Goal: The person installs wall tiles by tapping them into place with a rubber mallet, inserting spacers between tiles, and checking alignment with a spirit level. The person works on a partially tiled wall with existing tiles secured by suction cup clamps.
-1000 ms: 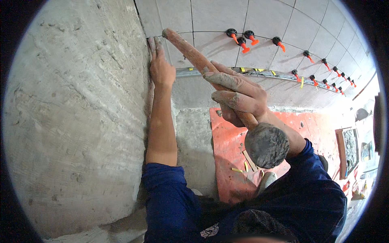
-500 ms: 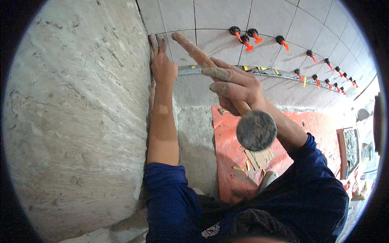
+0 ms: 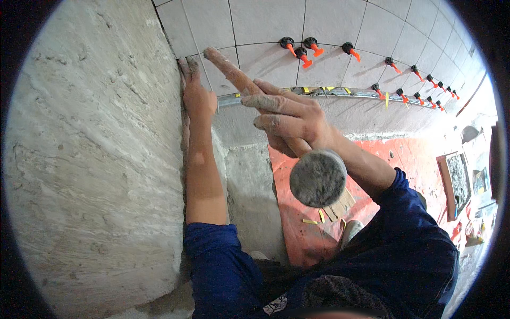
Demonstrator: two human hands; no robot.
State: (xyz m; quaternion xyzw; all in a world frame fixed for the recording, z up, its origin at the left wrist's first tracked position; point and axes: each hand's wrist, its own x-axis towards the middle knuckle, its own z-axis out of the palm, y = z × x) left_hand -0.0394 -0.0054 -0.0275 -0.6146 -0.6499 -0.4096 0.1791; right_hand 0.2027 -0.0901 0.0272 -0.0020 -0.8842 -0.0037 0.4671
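Right hand [image 3: 300, 121]: grip closed around the wooden handle of the mallet [image 3: 317, 179]. Mallet is held slantwise in mid-picture, round dark-grey head toward the body, handle end up-left over the tiles [image 3: 268, 65]; can't tell if it touches them. Left hand [image 3: 201, 102]: grip not closed on anything visible, two fingers stretched forward, tips on the tiles' corner area, right beside the rough wall [image 3: 101, 154]. Orange-black clips [image 3: 287, 41] stand along tile joints, right of the hands. Metal trim [image 3: 255, 94] lines the tiles' near edge. Below: red sheet [image 3: 406, 151], with cardboard [image 3: 345, 204] and yellow strips [image 3: 321, 216].
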